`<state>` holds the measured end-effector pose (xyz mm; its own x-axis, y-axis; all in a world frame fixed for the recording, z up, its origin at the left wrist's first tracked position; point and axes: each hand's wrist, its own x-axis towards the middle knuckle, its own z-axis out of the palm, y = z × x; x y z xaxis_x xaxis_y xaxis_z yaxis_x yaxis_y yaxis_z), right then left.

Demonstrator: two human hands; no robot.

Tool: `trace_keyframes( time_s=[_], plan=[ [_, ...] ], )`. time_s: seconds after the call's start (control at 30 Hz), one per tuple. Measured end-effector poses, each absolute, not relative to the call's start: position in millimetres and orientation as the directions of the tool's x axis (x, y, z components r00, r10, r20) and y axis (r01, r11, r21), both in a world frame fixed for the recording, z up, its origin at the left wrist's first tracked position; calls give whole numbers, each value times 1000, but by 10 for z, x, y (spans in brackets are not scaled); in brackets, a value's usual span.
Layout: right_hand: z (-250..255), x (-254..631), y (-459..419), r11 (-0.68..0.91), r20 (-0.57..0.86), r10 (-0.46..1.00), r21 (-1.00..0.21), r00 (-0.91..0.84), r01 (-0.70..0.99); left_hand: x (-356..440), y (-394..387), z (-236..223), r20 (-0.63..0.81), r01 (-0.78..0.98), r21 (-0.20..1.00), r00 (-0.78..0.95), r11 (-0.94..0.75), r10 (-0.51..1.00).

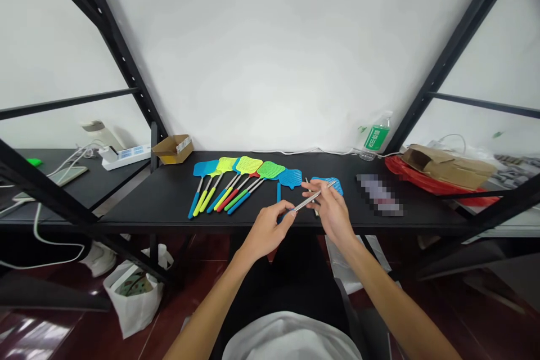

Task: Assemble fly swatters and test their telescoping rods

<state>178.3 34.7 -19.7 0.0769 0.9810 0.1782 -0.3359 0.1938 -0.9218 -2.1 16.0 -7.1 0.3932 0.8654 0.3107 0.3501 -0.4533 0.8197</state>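
Note:
My left hand is closed round the handle end of a slim metal rod; a bit of blue handle shows by its fingers. My right hand pinches the rod near its other end, some fingers spread. The rod slants up to the right, over the front of the table. Just beyond lie two blue fly swatter heads, one in the middle and one partly behind my right hand. A blue handle lies beside my left hand.
Several assembled fly swatters are fanned out left on the black table. An open cardboard box stands behind them. Rightward are a blurred-out object, a plastic bottle and cardboard on a red bag. Black posts flank the table.

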Motion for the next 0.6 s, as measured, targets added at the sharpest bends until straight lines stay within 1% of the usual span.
trace_keyframes(
  time_s=[0.1,0.2,0.3,0.37,0.43,0.5,0.53,0.6],
  plan=[
    [-231,1755,325,182,183,983,-939,26,-292,-17,146,-67,327,366,809,369,-459,870],
    [-253,1752,323,160,195,972,-958,-134,-238,-54,173,-61,356,367,797,358,-481,863],
    [-265,1885,506,170,188,935,-982,-301,-84,-136,222,-27,387,349,807,296,-476,873],
    [-275,2019,765,229,197,942,-969,-272,92,-188,246,5,399,338,822,231,-458,887],
    [-276,2140,1098,305,241,947,-884,-213,354,-222,253,34,400,332,833,191,-443,896],
    [-261,2222,1439,313,237,950,-730,-205,607,-239,246,57,395,327,840,180,-434,901],
    [-252,2246,1593,307,220,952,-659,-215,686,-243,241,66,394,327,841,178,-431,902],
    [-243,2268,1840,296,128,954,-565,-273,770,-249,231,77,387,329,843,181,-427,904]
  ],
)
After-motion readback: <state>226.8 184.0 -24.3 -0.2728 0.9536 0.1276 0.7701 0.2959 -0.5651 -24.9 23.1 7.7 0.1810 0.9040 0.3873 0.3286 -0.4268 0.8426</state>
